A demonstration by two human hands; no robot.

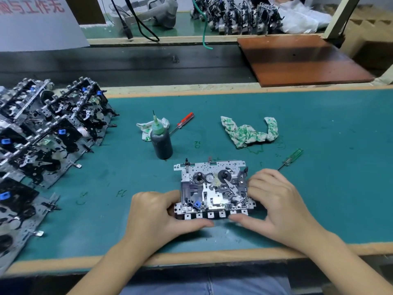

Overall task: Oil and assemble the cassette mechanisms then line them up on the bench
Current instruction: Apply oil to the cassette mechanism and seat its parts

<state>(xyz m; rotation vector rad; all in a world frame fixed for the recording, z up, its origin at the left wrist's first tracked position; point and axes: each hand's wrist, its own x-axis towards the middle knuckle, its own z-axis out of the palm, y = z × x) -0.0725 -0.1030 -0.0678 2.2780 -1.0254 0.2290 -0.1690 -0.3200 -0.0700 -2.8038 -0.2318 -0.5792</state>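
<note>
Far left of my grip: rows of cassette mechanisms (49,133), overlapping each other, running along the bench's left side. Between them and my hands, up past the grip: dark oil bottle (161,139) with green needle cap, upright, a crumpled rag (146,128) just behind it, red-handled screwdriver (184,121) beside that rag.

My left hand (157,213) grips the left edge of the one mechanism (212,188) I'm working on, thumb lying along its front edge under the key tabs, fingers curled against the side. The mechanism lies flat on the green bench mat (319,188), near the front edge, spindles facing up, small blue part at its front left.

My right hand (278,201) grips the right edge the same way, thumb along the front, meeting the left thumb's line, fingers curled onto the right side.

Beyond the right hand: green-handled screwdriver (292,157) near my fingers, second printed rag (251,133) farther back. Far right rear: brown board (297,60).
</note>
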